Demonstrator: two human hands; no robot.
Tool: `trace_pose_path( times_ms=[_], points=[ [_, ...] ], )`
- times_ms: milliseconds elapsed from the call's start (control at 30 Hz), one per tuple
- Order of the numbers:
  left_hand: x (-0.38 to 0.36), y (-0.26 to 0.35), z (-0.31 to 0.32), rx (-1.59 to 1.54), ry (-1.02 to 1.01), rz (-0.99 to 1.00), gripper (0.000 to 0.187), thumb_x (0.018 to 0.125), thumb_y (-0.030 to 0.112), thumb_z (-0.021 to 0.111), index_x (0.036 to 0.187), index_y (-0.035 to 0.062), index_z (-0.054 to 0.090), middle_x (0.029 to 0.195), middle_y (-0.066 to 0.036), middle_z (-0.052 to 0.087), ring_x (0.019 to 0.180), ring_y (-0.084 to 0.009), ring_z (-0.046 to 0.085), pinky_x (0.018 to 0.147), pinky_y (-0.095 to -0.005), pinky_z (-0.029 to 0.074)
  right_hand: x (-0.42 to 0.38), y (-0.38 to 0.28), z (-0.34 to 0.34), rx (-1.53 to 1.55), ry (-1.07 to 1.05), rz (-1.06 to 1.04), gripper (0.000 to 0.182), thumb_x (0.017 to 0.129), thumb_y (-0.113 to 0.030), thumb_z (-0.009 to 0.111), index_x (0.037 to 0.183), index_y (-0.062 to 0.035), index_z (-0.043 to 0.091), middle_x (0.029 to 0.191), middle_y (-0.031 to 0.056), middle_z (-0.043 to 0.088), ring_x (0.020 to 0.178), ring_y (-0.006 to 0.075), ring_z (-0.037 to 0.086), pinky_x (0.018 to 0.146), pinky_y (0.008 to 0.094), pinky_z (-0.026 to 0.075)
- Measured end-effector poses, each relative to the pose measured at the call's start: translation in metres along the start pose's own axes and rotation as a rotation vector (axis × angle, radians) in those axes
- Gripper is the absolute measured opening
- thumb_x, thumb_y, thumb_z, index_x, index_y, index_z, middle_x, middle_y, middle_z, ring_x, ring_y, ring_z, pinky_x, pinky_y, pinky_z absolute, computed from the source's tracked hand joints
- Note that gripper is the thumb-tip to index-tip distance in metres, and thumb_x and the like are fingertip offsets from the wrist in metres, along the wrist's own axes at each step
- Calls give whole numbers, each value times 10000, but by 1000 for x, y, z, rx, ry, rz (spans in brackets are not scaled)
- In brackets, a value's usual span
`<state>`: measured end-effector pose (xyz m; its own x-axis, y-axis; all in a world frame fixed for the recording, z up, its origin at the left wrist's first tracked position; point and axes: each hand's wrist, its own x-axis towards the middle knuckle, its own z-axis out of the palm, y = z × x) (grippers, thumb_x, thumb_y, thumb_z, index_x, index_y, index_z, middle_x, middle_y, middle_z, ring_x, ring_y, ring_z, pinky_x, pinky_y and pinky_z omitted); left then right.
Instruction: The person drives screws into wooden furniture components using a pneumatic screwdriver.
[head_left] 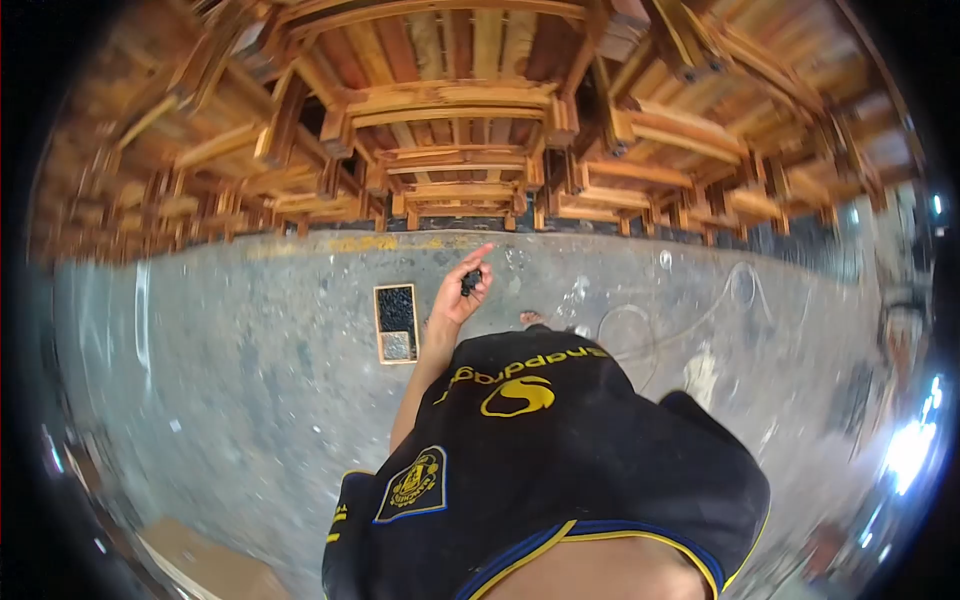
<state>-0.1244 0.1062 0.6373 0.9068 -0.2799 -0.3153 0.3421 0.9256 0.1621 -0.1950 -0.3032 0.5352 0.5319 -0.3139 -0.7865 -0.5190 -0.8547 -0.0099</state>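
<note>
My left hand (466, 287) is held out in front of my body over the floor. Its fingers curl around a clump of small black pieces (470, 282), and the index finger points away toward the wooden furniture. What kind of pieces these are is too small to make out. To the left of the hand, on the floor, lies a shallow wooden box (378, 325) with two compartments. Small black pieces (397, 308) fill its larger part, and small silvery-grey pieces (396, 346) lie in the smaller one. My right hand does not show.
Slatted wooden furniture (450, 100) stands in rows and stacks across the far side. A thin pale hose or cable (627, 308) loops over the grey concrete floor (250, 370) to the right. Part of a foot (530, 317) shows beyond my shirt. Brown cardboard (210, 560) lies at lower left.
</note>
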Motion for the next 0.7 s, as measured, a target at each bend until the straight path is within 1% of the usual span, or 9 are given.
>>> trace_pose_path(
  times_ms=[33,133,200,300,400,467,567,633,700],
  points=[
    [-7,11,-1,21,-7,-62,386,860,79,516,1231,-22,479,824,-84,573,665,-157,559,507,-195,447,-12,-27,16,38,4,23,398,738,-210,582,1087,-20,612,1077,189,618,1021,326,588,883,403,459],
    [-19,44,-12,97,12,-181,431,839,4,497,1263,-44,438,990,-152,595,851,-211,608,705,-230,543,-48,-95,63,165,27,65,403,739,-214,583,1091,-20,613,1085,193,619,1032,331,589,892,405,458],
    [-29,55,-10,105,45,-257,438,828,-15,476,1263,-54,432,1019,-163,587,874,-218,604,722,-235,541,-67,-133,86,267,61,84,407,740,-218,584,1095,-19,614,1090,196,620,1039,334,589,898,407,458],
    [-38,68,-13,82,37,-382,470,788,-66,423,1258,-82,418,1093,-192,561,940,-248,586,808,-266,525,-100,-134,105,448,108,91,473,692,-276,632,1092,-24,611,1114,227,587,1075,356,550,896,417,453],
    [-37,72,-16,87,6,-486,463,785,-57,422,1246,-97,416,1104,-196,559,965,-263,576,876,-294,489,-104,-115,149,536,98,233,497,669,-302,664,1099,-56,618,1104,208,602,1075,337,561,891,408,455],
    [-31,70,-16,152,-8,-546,451,790,-49,435,1240,-83,435,1103,-185,565,953,-255,581,858,-290,501,-121,-109,170,595,138,199,468,691,-291,648,1094,-55,621,1108,192,606,1086,333,556,888,407,456],
    [-10,64,-8,309,-44,-660,416,814,-21,455,1228,-53,465,1076,-168,589,908,-239,600,799,-278,520,-178,-64,199,559,67,337,454,691,-290,647,1075,-49,625,1090,196,610,1071,336,562,875,411,461],
    [4,57,-4,440,-104,-713,374,852,45,482,1217,-37,484,1017,-146,613,822,-204,614,653,-261,515,-220,-34,221,560,32,439,445,691,-289,645,1063,-45,627,1078,199,612,1061,339,566,866,413,464],
    [14,50,2,483,-132,-778,354,875,74,487,1211,-36,484,945,-147,629,759,-194,629,599,-243,524,-245,-13,246,584,6,533,436,691,-288,644,1050,-41,630,1066,201,615,1051,341,570,857,416,467]
  ],
)
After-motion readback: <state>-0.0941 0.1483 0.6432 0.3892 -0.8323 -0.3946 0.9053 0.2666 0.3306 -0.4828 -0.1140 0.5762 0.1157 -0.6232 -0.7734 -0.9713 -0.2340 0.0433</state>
